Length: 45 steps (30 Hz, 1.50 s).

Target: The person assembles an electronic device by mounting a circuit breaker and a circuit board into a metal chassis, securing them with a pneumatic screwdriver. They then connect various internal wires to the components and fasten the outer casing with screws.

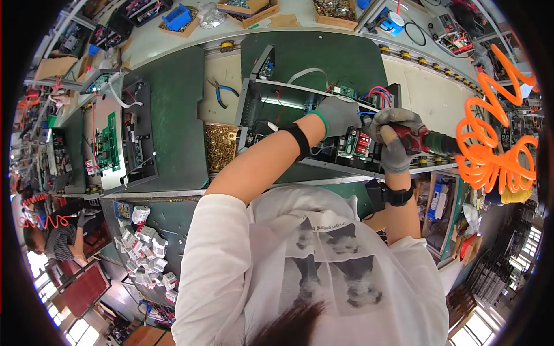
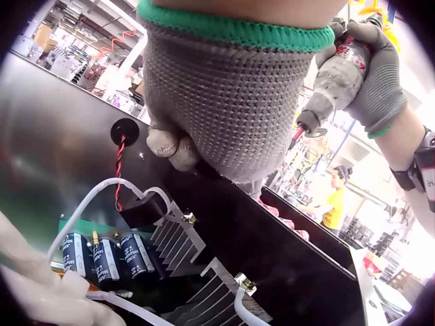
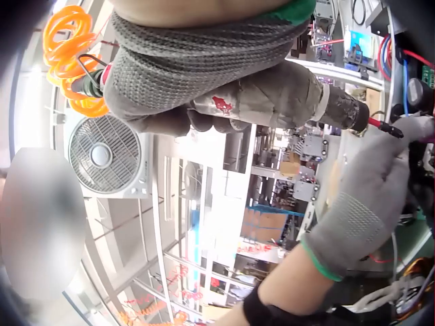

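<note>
My right hand [image 1: 395, 141] [image 3: 197, 75] grips a worn power screwdriver [image 2: 336, 81] [image 3: 272, 95], fingers wrapped round its body. Its red and black bit [image 3: 385, 126] points at my left fingertips. My left hand [image 1: 340, 115] [image 2: 228, 102] [image 3: 363, 200] lies over a black inner panel [image 2: 272, 251] of the open metal case [image 1: 248, 106]. Two of its fingertips show curled in the left wrist view; whether its thumb and forefinger pinch anything is hidden. Close by are a red component [image 1: 362, 144], blue capacitors [image 2: 105, 258] and finned heatsinks [image 2: 178, 239].
Left of the case are pliers [image 1: 220, 92] and a box of brass-coloured screws [image 1: 220, 147]. A second open unit [image 1: 109, 138] stands farther left. An orange coiled hose [image 1: 479, 127] hangs at the right, and white parts [image 1: 141, 254] are piled at lower left.
</note>
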Tool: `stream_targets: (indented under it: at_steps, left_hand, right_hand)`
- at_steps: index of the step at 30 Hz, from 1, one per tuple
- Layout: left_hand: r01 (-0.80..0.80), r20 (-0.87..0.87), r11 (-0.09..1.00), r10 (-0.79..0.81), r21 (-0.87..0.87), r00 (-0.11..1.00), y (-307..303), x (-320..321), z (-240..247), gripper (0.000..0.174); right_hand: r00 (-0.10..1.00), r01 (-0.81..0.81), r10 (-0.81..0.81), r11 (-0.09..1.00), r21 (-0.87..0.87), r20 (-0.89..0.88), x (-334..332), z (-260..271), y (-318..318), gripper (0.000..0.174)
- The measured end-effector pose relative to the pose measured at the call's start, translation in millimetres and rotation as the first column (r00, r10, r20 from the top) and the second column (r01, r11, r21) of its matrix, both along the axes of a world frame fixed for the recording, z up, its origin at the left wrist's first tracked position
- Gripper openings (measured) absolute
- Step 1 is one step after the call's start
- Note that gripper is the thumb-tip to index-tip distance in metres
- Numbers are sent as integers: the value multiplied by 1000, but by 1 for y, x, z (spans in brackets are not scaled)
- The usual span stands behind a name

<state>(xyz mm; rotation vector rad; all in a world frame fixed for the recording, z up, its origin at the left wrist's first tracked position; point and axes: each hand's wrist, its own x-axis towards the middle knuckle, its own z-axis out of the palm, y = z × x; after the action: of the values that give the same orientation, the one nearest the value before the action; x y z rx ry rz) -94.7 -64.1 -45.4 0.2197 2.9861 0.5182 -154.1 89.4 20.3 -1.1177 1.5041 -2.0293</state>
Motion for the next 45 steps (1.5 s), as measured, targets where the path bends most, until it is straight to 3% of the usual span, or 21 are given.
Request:
stream_targets:
  at_steps: [2,3,6,8,9,10,12,13,15,16,18,20,22,23,25,31,38,40,42,45]
  left_hand:
    - [19,24,1000,-19,-5,1000,1,-1,0,25]
    - [26,0,1000,-26,11,1000,0,0,-2,24]
    - [-84,16,993,83,83,996,-1,5,4,24]
    - [-274,-84,911,313,309,946,5,17,7,25]
    - [-389,-50,778,472,493,880,12,26,22,26]
    - [-437,-93,706,577,557,812,18,33,12,29]
    - [-564,297,478,523,673,799,24,47,1,28]
    - [-555,295,493,510,670,808,28,55,7,28]
    - [-555,528,175,179,813,830,38,68,26,32]
    - [-557,533,185,166,810,830,47,71,33,32]
    - [-548,546,-33,162,836,822,65,71,42,36]
    - [-552,548,-11,144,834,824,76,66,42,40]
    - [-574,598,-218,57,789,800,84,62,36,37]
    - [-579,601,-212,53,788,798,86,60,30,37]
    - [-583,660,-493,-24,646,751,91,57,20,39]
    - [-642,766,-538,12,547,643,98,52,30,43]
    - [-603,702,-523,-12,603,712,100,52,24,39]
    - [-652,766,-549,-33,523,642,99,52,24,34]
    - [-638,765,-583,-45,503,643,99,53,21,30]
    - [-606,767,-617,-6,502,641,103,52,34,25]
  right_hand:
    - [984,-37,70,980,-194,167,0,19,4,30]
    - [987,60,-29,979,-197,157,0,24,8,29]
    - [971,112,-64,973,-200,232,3,43,29,29]
    - [976,171,-132,956,-240,171,-4,35,48,28]
    - [964,189,-137,955,-227,227,-1,37,56,28]
    - [949,206,-141,955,-213,282,3,40,65,29]
    - [930,273,-203,940,-207,307,5,33,83,29]
    - [911,317,-243,930,-187,334,4,31,89,30]
    - [894,359,-276,912,-197,353,3,29,98,30]
    - [882,381,-291,903,-199,370,4,30,102,30]
    - [857,422,-325,888,-182,400,6,33,106,30]
    - [841,429,-286,870,-244,460,4,33,108,31]
    - [844,441,-291,854,-275,450,4,33,108,31]
    - [840,454,-298,844,-285,454,5,36,107,31]
    - [831,474,-312,830,-294,460,8,38,106,30]
    - [828,474,-274,808,-349,489,11,35,105,30]
    - [873,407,-221,821,-400,436,12,30,103,31]
    - [878,404,-232,827,-391,418,11,29,104,32]
    - [914,319,-153,842,-435,375,10,28,105,31]
    - [891,352,-164,838,-417,423,17,36,101,28]
